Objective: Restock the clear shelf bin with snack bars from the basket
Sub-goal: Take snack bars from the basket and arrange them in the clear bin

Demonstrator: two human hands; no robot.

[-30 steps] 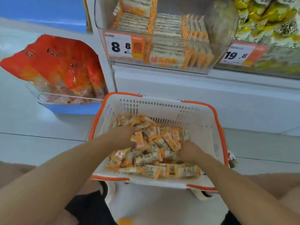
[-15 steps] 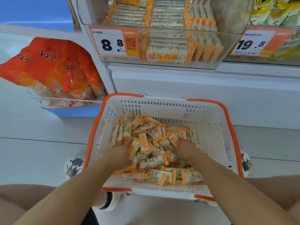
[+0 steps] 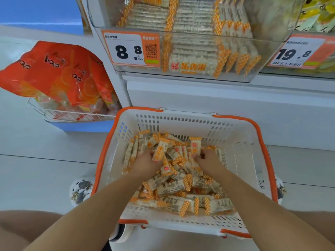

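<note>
Head view, only camera. White plastic basket with orange rim (image 3: 235,134) sits on pale tiled floor (image 3: 36,178), directly below a white shelf unit (image 3: 199,98). Loose pile of snack bars in clear wrappers with orange checked ends (image 3: 181,187) fills the basket bottom.

Left hand (image 3: 146,162) is down in the pile at the basket's left-centre, fingers curled around several bars; one bar stands up against the thumb. Right hand (image 3: 208,163) is down in the pile just right of centre, fingers curled into the bars, with one bar upright at the fingertips. Both forearms reach in from the near edge.

Clear plastic shelf bin (image 3: 268,51) sits on the shelf above the basket, partly filled with rows of the same bars. Orange-and-white price tag reading 8.8 (image 3: 126,49) is on the bin's front left. Second tag reading 19.8 (image 3: 299,53) marks the neighbouring bin, which holds yellow packets (image 3: 317,13).

Left of the shelf unit: orange printed bags (image 3: 58,73) heaped in a white wire tray (image 3: 72,115) on a blue base (image 3: 81,126). Blue panel (image 3: 36,9) at upper left.
</note>
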